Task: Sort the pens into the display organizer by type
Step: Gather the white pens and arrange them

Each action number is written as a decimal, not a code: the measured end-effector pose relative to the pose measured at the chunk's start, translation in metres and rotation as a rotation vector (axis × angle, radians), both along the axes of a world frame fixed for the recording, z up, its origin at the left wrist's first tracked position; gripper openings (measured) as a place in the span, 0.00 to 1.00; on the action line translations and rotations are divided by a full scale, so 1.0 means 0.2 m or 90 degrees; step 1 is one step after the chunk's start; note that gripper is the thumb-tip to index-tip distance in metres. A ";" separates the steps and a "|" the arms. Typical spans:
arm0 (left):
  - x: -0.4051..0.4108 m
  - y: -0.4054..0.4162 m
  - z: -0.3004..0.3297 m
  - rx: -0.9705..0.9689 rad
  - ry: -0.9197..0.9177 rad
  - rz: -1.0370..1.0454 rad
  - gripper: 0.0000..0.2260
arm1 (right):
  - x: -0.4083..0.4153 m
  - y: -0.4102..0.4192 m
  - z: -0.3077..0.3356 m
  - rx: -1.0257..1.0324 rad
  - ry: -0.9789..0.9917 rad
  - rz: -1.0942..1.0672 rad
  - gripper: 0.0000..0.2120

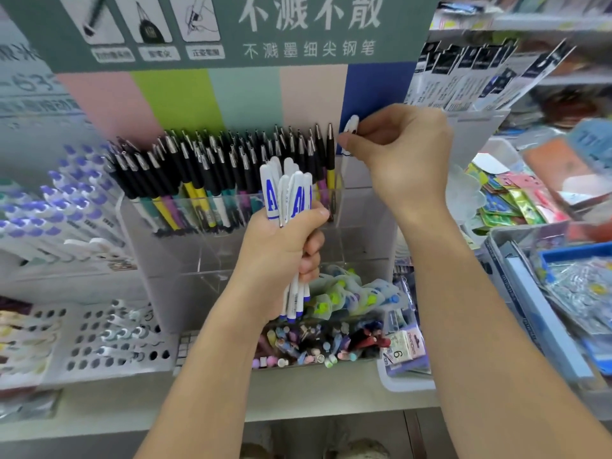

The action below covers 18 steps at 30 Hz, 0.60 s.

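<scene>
White pens [287,193]: a bundle gripped upright in the left hand [281,246], in front of the clear organizer [231,246]. Right hand [394,147] pinches a single white pen [348,137] at the right end of the black-capped row [231,160]. Best lowered vertically into the free gap there, clear of neighbouring caps.

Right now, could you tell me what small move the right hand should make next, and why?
Probably lower the white pen pinched in the right hand into the clear organizer, right of the black pens. That end looks unfilled, and the left hand grips more white pens.
</scene>
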State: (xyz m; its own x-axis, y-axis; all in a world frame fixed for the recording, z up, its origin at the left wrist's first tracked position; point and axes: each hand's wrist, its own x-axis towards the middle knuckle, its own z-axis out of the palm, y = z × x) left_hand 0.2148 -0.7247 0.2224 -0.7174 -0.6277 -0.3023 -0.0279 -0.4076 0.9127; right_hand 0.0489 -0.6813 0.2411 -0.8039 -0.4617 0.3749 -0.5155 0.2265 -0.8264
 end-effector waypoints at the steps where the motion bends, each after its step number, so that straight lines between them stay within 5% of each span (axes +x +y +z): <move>1: 0.01 0.00 0.00 0.011 0.007 -0.001 0.06 | 0.01 0.00 0.00 -0.008 -0.017 0.009 0.08; 6: 0.00 0.03 0.04 0.035 0.028 -0.010 0.05 | 0.02 0.01 -0.03 -0.071 -0.119 0.041 0.03; 15: -0.04 0.03 0.05 0.026 0.032 0.004 0.05 | 0.09 0.12 0.04 -0.040 -0.119 0.009 0.05; 18: -0.05 0.03 0.07 0.017 0.033 -0.035 0.08 | 0.21 0.20 0.10 0.054 -0.230 0.165 0.06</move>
State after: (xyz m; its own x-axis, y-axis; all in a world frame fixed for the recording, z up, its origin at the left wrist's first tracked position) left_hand 0.2050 -0.7177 0.2360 -0.7655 -0.5792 -0.2803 -0.0042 -0.4311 0.9023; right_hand 0.0905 -0.6407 0.2609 -0.7296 -0.6825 0.0431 -0.2454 0.2025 -0.9480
